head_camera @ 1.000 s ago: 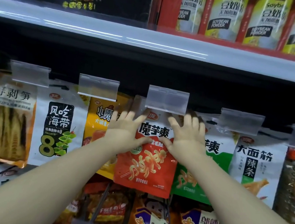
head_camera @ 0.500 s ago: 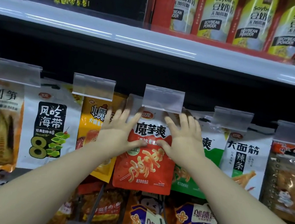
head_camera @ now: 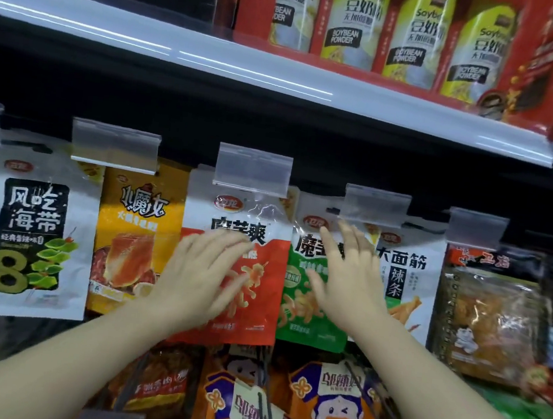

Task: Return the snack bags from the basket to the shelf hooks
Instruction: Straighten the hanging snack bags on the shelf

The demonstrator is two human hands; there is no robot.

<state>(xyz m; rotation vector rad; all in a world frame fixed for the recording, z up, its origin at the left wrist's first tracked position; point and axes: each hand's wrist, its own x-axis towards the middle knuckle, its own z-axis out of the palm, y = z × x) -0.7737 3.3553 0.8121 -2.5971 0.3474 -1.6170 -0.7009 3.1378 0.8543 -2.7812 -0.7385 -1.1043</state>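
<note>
A red and white snack bag (head_camera: 260, 276) hangs from the middle shelf hook under a clear price tag holder (head_camera: 253, 168). My left hand (head_camera: 202, 276) lies in front of its lower left part, fingers spread and holding nothing. My right hand (head_camera: 345, 286) is in front of the green snack bag (head_camera: 299, 301) on the hook to the right, fingers apart and empty. Both hands are blurred. The basket is out of view.
More bags hang along the row: a white seaweed bag (head_camera: 29, 233), an orange bag (head_camera: 134, 238), a white noodle-snack bag (head_camera: 405, 279) and a clear packet (head_camera: 490, 319). Orange bags (head_camera: 332, 405) hang on a lower row. A shelf edge (head_camera: 249, 72) carries soybean powder packs (head_camera: 412, 35) above.
Both hands have let go of the top of the red bag and dropped lower. My right hand has shifted right onto the green bag. The view has moved closer and to the right.
</note>
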